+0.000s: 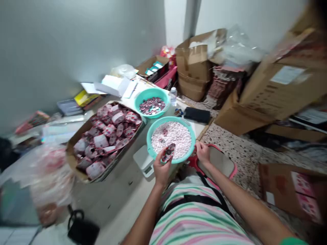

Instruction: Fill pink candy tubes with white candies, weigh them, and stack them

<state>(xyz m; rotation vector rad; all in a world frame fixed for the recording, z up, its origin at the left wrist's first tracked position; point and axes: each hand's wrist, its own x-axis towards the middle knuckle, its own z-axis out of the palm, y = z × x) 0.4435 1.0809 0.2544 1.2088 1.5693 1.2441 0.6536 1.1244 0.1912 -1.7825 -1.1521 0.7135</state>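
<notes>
My left hand (161,166) holds a small red-and-white packet (168,153) over the near edge of a teal plastic basin (171,119). The basin is heaped with small white and pink sweets (171,136). My right hand (203,152) grips the basin's near rim. Beyond it, a smaller teal bowl (139,98) holds dark red and silver round pieces (152,105). To the left, a cardboard tray (74,163) is piled with red-and-white packets (107,136). A white digital scale (144,161) sits partly under the basin's left side.
A water bottle (173,96) and a black pouch (197,115) lie beyond the basins. Cardboard boxes (192,66) stand at the back and right, on a speckled terrazzo floor (230,153). Plastic bags (48,177) bulge at the left, and a black bag (81,231) sits near the bottom.
</notes>
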